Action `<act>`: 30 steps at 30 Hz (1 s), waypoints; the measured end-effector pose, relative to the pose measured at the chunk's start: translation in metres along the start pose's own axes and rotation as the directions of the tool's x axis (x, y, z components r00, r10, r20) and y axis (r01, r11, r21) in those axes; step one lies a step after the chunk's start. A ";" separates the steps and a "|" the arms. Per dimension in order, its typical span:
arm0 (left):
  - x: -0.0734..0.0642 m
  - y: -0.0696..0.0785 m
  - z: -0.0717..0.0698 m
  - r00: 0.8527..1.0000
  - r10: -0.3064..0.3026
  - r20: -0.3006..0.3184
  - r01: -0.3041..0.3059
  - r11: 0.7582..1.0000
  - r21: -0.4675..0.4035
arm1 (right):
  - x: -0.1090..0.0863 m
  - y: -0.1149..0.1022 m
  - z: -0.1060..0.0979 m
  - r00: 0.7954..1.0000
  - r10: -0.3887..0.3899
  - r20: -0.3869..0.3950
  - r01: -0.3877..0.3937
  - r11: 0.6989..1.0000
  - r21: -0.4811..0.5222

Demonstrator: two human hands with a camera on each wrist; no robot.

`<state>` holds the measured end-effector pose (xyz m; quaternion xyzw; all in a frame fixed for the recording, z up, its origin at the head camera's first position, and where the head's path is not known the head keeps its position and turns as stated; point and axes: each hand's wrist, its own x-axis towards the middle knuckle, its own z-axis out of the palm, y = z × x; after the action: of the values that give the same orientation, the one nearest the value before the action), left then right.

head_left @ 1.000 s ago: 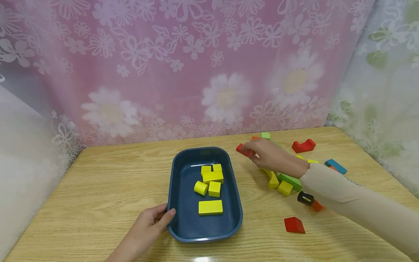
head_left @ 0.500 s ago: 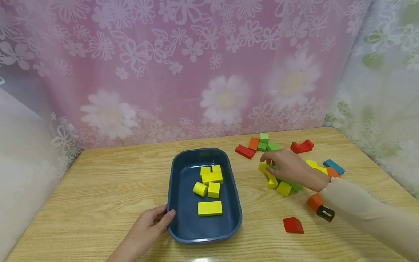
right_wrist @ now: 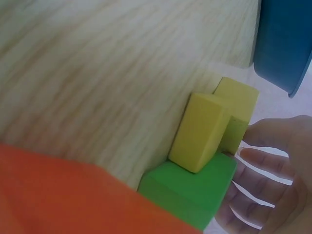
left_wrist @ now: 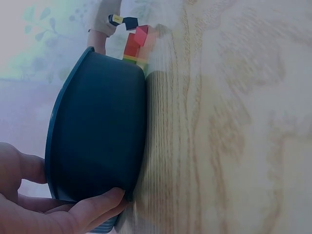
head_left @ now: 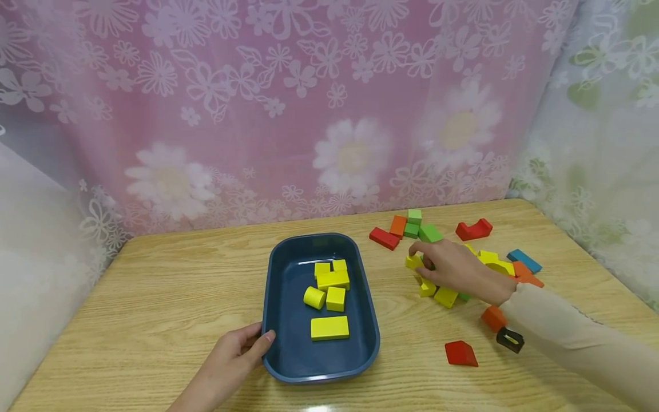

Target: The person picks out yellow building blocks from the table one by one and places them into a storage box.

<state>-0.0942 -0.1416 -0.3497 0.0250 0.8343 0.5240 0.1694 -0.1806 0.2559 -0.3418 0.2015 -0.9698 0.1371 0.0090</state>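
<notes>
My left hand (head_left: 235, 355) grips the near left side of a dark blue tray (head_left: 273, 274), thumb over the rim. In the left wrist view its fingers (left_wrist: 100, 207) lie along the tray's outer wall. Inside the tray are several yellow blocks, among them a cylinder (head_left: 314, 297) and a long block (head_left: 329, 328). My right hand (head_left: 453, 266) reaches over the block pile and pinches a yellow arch block (head_left: 427, 288) between thumb and fingers. In the right wrist view, the thumb meets a yellow block face (right_wrist: 237, 105) above a green block (right_wrist: 190, 190).
Behind the right hand lie a red block (head_left: 384, 238), an orange block (head_left: 398, 226) and green blocks (head_left: 430, 233). A red curved block (head_left: 474, 229) and a blue block (head_left: 524, 261) lie farther right. Nearer are a red block (head_left: 461, 353) and a small black piece (head_left: 510, 340).
My right hand has let go of the red block at the back and moved right and nearer, onto the yellow arch block. My left hand still holds the tray in place.
</notes>
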 end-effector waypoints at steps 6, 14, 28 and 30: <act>0.001 0.000 0.001 1.000 -0.004 -0.006 0.004 1.000 0.003 | 0.001 0.000 0.000 1.000 0.015 0.017 -0.015 1.000 0.002; 0.001 0.000 0.001 1.000 -0.001 -0.001 0.001 1.000 -0.011 | 0.004 -0.001 0.001 0.999 0.038 0.012 -0.038 0.999 -0.013; 0.001 0.000 -0.001 1.000 -0.017 0.013 0.017 1.000 -0.011 | 0.031 -0.033 -0.020 0.990 -0.087 -0.110 0.078 0.994 -0.078; 0.001 -0.001 0.000 1.000 -0.011 0.009 0.012 1.000 -0.015 | 0.037 -0.041 -0.024 0.988 -0.103 -0.113 0.094 0.992 -0.089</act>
<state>-0.0951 -0.1419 -0.3505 0.0212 0.8297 0.5292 0.1763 -0.1995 0.2117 -0.3057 0.2402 -0.9613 0.1074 0.0811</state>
